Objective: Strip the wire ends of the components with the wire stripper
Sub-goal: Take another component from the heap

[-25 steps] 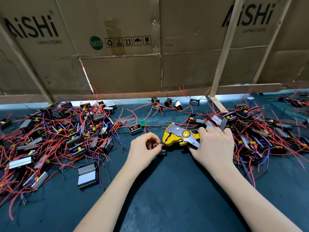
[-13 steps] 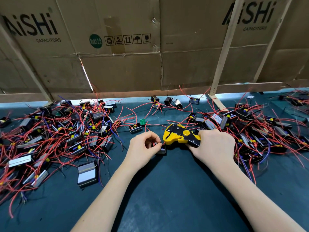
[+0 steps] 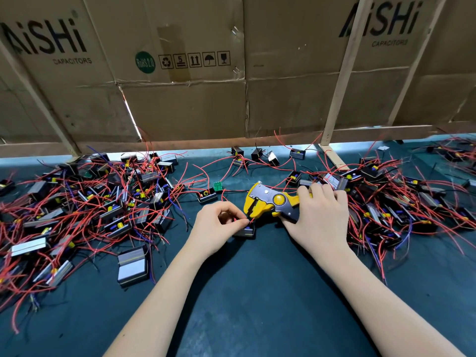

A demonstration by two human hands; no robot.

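Observation:
A yellow and grey wire stripper (image 3: 270, 202) lies just above the dark green table top (image 3: 257, 292) at the centre. My right hand (image 3: 319, 215) grips its handles from the right. My left hand (image 3: 219, 225) pinches a thin red wire (image 3: 251, 219) between thumb and forefinger and holds its end at the stripper's jaws. The wire belongs to a small black component (image 3: 246, 231) that sits on the table right under the jaws, partly hidden by my fingers.
A big heap of black components with red wires (image 3: 85, 210) covers the left of the table, and another heap (image 3: 401, 202) fills the right. A grey-topped component (image 3: 132, 266) lies alone near my left forearm. Cardboard sheets (image 3: 193, 86) and wooden slats wall off the back.
The stripper's handles, squeezed together half a second ago, have spread again, showing the grey side plate. My left hand still pinches the red wire at the jaws.

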